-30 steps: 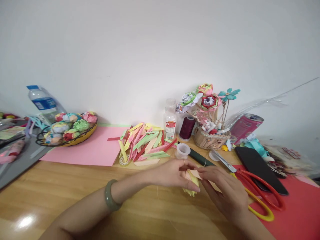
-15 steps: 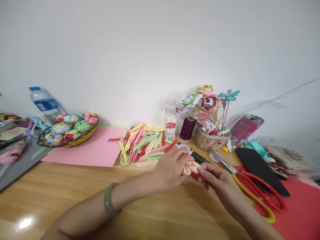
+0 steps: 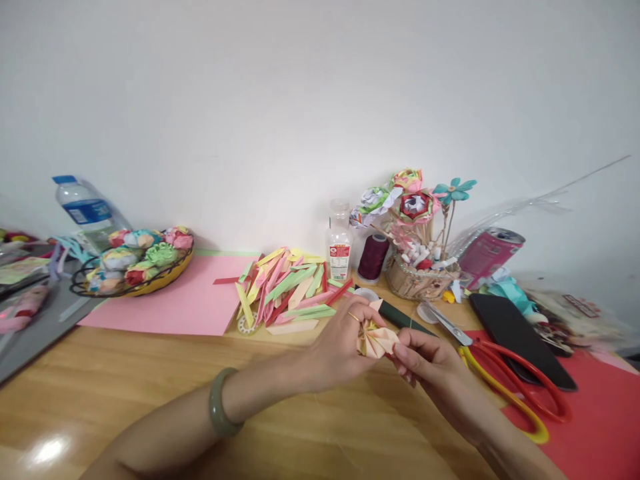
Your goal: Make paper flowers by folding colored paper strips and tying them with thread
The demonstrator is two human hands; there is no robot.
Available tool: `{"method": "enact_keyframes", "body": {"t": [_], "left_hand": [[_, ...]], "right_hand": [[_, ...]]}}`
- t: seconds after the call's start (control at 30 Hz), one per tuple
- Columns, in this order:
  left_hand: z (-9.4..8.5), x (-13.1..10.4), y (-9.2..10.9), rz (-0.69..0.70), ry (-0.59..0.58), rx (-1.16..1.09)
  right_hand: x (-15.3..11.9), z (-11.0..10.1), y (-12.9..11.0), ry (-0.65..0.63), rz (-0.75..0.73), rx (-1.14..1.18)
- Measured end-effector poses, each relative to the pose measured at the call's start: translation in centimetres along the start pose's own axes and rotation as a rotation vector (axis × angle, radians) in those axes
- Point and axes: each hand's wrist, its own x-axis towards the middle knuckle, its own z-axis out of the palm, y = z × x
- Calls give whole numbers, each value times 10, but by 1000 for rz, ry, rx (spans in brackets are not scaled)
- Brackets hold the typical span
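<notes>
Between my two hands is a folded paper flower (image 3: 379, 343), peach on the side facing me, with pleated petals and some yellow at its upper left. My left hand (image 3: 340, 347) grips its left side, fingers curled behind it; a ring and a green bangle show on this arm. On the right edge, my right hand (image 3: 430, 360) pinches a petal between thumb and fingers. A bit of red shows under the flower by the right fingertips. Its far side is hidden by the hands.
Folded paper strips (image 3: 290, 287) lie heaped behind my left hand. Scissors (image 3: 500, 373), a black phone (image 3: 520, 340) and red paper (image 3: 600, 413) lie right. Behind stand a glass bottle (image 3: 339, 247), a thread spool (image 3: 373, 259) and a flower basket (image 3: 425, 283). A yellow basket (image 3: 165, 275) sits left.
The paper flower has turned so more of its pleated peach face shows toward me. Both hands keep hold of it and have shifted only slightly.
</notes>
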Motion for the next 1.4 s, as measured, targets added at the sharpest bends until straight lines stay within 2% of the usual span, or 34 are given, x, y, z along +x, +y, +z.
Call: {"method": "enact_keyframes", "body": {"t": [0.27,0.43,0.5,0.53,0.63,0.67,0.7,0.77,0.83,0.87,0.93,1.0,1.07,1.13,1.2,1.4], "left_hand": [[4,-3,1,30,43,-172],[5,-4,-1,-13,0,-268],[5,-3,-3,-58,-12,-311],[4,-3,-3,-83,-20,-337],[5,-3,-1,-147,-49,-438],[6,-3,0,-170,-55,-474],[6,-4,2,-193,-54,-510],[6,-4,7,-237,-40,-573],[6,-4,10,-273,-9,-629],[5,-4,10,-285,-1,-658],[4,-1,8,-292,10,-726],[4,1,4,-288,3,-816],[4,2,0,-326,-48,-903],[4,2,-3,-390,-123,-948],[4,2,-5,-433,-173,-948],[-2,2,-9,-507,-315,-897]], "right_hand": [[1,2,5,-73,70,115],[1,-4,0,-76,18,-87],[-1,-9,0,-1,-89,-234],[-3,-11,0,76,-190,-303],[-9,-13,3,341,-626,-499],[-11,-11,4,378,-752,-565],[-13,-10,5,366,-839,-631],[-14,-6,7,261,-898,-729],[-14,-4,9,178,-899,-727],[-13,-5,9,191,-886,-692],[-10,-8,9,314,-807,-602],[-6,-11,8,425,-659,-517],[-2,-12,6,415,-511,-455],[-1,-11,4,332,-438,-414],[-1,-10,1,299,-425,-396],[-2,-10,3,355,-404,-382]]}}
